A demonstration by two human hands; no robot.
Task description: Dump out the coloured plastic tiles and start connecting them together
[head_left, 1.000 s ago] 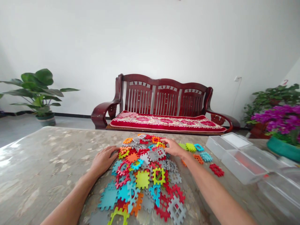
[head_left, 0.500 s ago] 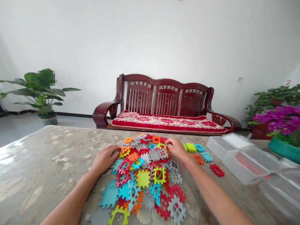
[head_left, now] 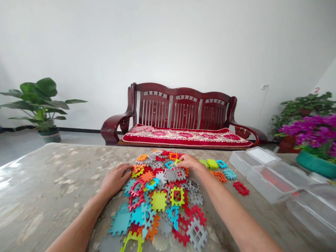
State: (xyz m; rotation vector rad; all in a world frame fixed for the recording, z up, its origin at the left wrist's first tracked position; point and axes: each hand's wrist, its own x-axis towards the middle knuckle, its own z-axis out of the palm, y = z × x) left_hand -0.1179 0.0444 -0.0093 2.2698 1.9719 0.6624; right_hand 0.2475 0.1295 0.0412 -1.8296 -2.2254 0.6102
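A heap of flat, toothed plastic tiles (head_left: 160, 196) in red, grey, blue, orange and lime green covers the middle of a marbled table (head_left: 57, 182). My left hand (head_left: 115, 178) lies palm down at the heap's left edge, fingers stretched toward an orange and green tile. My right hand (head_left: 188, 162) rests on the far part of the heap, fingers curled down onto tiles near a grey window-shaped tile (head_left: 179, 173). Whether it holds one is hidden.
Loose green, blue, orange and red tiles (head_left: 219, 169) lie right of the heap. Clear plastic boxes (head_left: 267, 176) stand at the table's right side, beside purple flowers in a teal pot (head_left: 315, 154). A red wooden bench (head_left: 181, 120) and a leafy plant (head_left: 42, 103) stand beyond.
My right hand has slid a little left over the far tiles. My left hand has stayed at the heap's left edge.
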